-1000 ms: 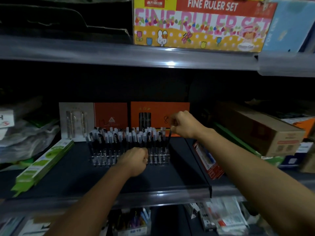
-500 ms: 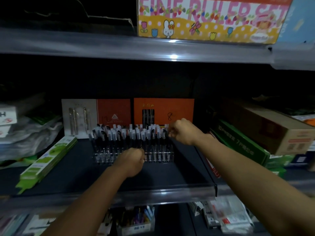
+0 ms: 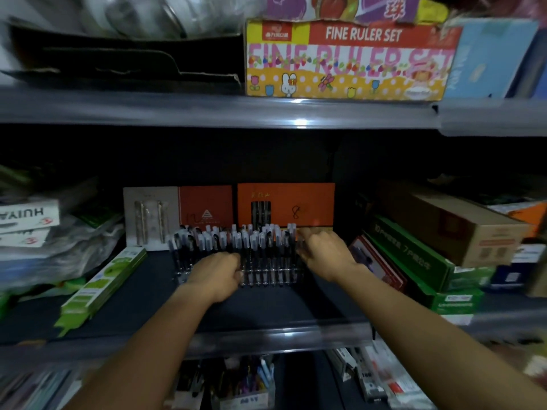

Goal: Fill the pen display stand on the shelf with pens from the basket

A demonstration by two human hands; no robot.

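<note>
The clear pen display stand sits mid-shelf, its rows packed with black pens with clear caps. My left hand is curled against the stand's front left, gripping it. At the stand's right end, my right hand has its fingers curled on a pen; the hand hides most of that pen. No basket shows in the head view.
Orange and grey pen cards stand behind the stand. Flat green boxes lie to the left, a brown carton on green boxes to the right. A ruler set box is on the shelf above, a small pen tub on the shelf below.
My right hand has come down from above the stand's right end to level with the pen tops, bringing its pen down. My left hand stays at the stand's front.
</note>
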